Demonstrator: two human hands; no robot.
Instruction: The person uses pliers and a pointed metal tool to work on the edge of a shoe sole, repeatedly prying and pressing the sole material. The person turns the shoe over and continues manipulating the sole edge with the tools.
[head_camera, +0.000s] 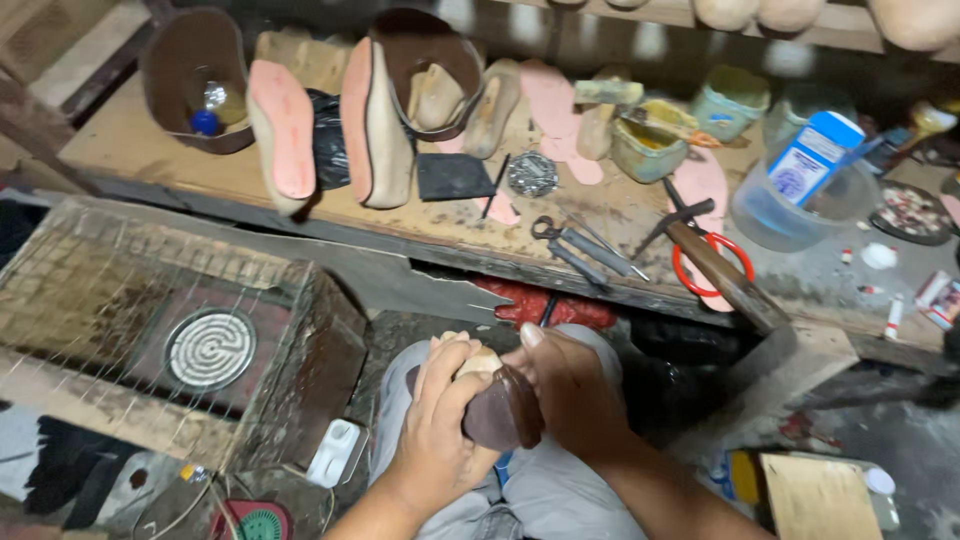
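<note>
— Surface (180, 165) first, since it is the biggest thing: one long worn wooden one across the top, crowded with shoemaking gear.

— And below it on the left?

— One wire cage (150, 300) around one coil heater (210, 349).

— What do the hands hold?

— One wooden shoe last (478, 362), pale tan, with a dark brown leather piece (505, 412) stretched over its rounded end. It sits over the person's lap, below the surface's edge. The left hand (438, 420) is curled around it from the left, fingers closed over the wood. The right hand (570, 385) clasps it from the right, thumb up against the top.

— Counts on the surface?

— Two brown leather uppers (195, 75) standing open at the back, two lasts with pink insoles (285, 130) leaning between them, and one clear plastic tub (790, 215) with one blue-and-white bottle (815, 155) in it. Two glue-stained pots (650, 140). One hammer (715, 265) lying over one pair of red-handled scissors (712, 262), and one pair of grey pincers (585, 250) just beside them.
</note>
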